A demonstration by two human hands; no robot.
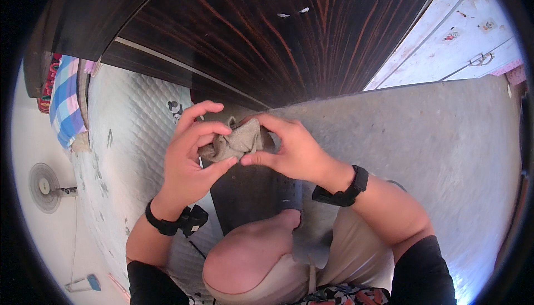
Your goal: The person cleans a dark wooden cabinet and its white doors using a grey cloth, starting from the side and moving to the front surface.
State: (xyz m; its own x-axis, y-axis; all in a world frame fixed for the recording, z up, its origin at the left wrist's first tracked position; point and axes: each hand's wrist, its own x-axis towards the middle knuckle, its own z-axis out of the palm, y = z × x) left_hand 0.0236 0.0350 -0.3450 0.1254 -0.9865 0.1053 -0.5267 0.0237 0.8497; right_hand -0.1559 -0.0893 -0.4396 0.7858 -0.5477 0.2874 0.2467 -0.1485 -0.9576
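Observation:
Between my two hands is a small bundle of grey-brown cloth (242, 140), bunched and folded, with a thin loop or strand at its top. What the folds may contain is hidden. My left hand (190, 150) grips its left side, thumb underneath and one finger pressing on top, while the index finger is lifted off. On the right, my right hand (288, 148) pinches the cloth between thumb and fingers. The two thumb tips are close together at its lower edge. The bundle is held in the air above my lap.
A quilted mattress cover (125, 138) with panda prints lies on the bed at left. A dark wood-grain panel (292, 46) stands ahead. White cabinet doors (459, 34) are at upper right, over a concrete floor (417, 138). A fan (44, 186) is at far left.

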